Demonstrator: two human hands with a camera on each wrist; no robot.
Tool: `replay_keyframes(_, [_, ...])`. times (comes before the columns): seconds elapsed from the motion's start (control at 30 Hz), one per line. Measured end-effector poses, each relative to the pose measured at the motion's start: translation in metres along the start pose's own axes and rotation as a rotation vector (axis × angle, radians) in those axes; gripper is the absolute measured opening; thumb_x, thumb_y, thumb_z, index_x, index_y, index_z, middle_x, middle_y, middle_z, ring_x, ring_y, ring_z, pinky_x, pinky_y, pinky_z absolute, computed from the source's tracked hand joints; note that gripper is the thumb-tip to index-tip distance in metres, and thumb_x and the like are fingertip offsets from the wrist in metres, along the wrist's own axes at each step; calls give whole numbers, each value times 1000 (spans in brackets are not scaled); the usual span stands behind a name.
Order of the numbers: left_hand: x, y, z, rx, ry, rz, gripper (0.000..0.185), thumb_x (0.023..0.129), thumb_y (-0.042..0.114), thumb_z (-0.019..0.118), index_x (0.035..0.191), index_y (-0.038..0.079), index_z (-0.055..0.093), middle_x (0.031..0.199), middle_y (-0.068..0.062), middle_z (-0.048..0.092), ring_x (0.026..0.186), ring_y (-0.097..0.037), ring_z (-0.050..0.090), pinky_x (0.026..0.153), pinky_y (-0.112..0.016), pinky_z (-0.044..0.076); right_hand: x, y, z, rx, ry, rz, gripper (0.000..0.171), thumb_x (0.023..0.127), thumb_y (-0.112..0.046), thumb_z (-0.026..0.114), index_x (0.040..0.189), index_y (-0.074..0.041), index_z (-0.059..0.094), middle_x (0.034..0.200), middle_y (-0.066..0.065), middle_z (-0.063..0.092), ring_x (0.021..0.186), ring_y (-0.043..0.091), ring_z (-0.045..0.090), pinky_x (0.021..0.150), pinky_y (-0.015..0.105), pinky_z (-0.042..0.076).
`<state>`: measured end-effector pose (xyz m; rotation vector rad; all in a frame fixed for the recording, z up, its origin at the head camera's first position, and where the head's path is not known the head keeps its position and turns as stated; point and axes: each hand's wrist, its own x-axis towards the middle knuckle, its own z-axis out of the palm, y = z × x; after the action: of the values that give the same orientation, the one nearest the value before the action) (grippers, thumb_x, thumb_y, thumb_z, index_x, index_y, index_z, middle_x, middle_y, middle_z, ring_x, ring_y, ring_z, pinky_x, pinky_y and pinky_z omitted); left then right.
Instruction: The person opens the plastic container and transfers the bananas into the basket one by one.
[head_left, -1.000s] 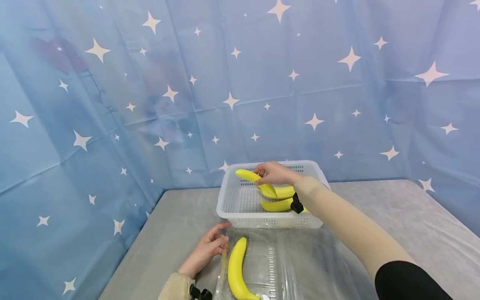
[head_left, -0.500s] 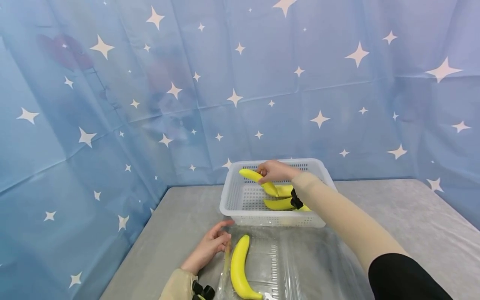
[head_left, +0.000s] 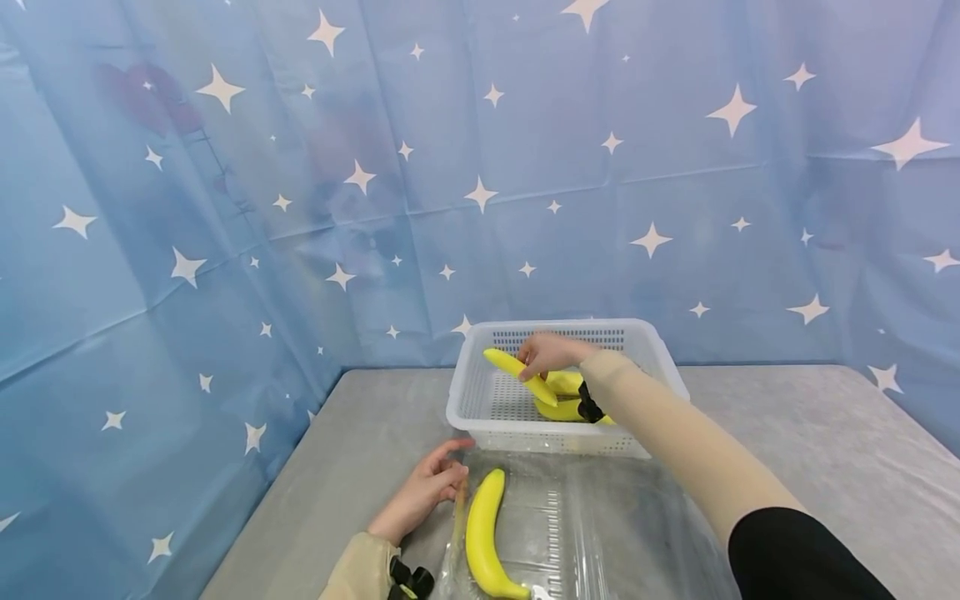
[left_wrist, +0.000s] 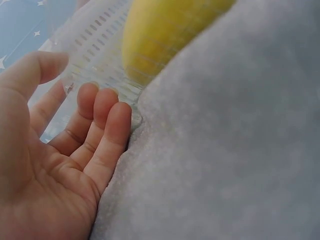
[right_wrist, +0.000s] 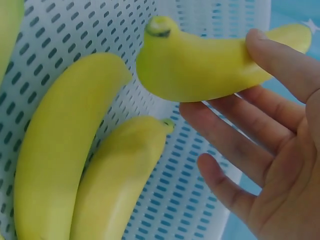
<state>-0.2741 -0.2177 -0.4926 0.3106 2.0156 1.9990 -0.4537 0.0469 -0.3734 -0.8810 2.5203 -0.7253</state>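
Two hands work apart: the right hand (head_left: 547, 353) pinches a banana (head_left: 517, 372) over the white basket (head_left: 480, 412), its long axis running from 10 to 4 o'clock, above more bananas (right_wrist: 65, 150) lying inside. At 6 o'clock of the basket, the left hand (head_left: 423, 492), fingers relaxed, rests on the clear bag (head_left: 600, 525) holding another banana (head_left: 483, 533) on the grey worktop (head_left: 810, 450).

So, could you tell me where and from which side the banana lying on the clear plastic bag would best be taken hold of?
Probably around its thick middle, from above. The banana on the bag lies flat and lengthwise on the clear plastic bag, its upper side unobstructed. The left hand rests at the bag's left edge, so the free right side seems easier. Both tapered ends look less secure.
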Motion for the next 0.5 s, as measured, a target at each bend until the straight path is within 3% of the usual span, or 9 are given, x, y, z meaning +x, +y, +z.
replay_keyframes(0.33, [0, 1, 1, 16, 6, -6, 48, 98, 14, 57, 143, 7, 43, 81, -4, 57, 68, -13, 57, 64, -26, 52, 4, 5, 12, -10, -98, 49, 40, 91, -24, 69, 125, -4, 63, 121, 11, 61, 76, 15, 66, 83, 39, 53])
replay_keyframes(0.5, [1, 0, -1, 17, 0, 4, 49, 98, 13, 57, 143, 7, 42, 81, -3, 57, 67, -12, 58, 65, -26, 52, 5, 7, 15, 15, -155, 58, 31, 94, -22, 66, 119, -4, 66, 109, 7, 65, 76, 23, 66, 78, 42, 50])
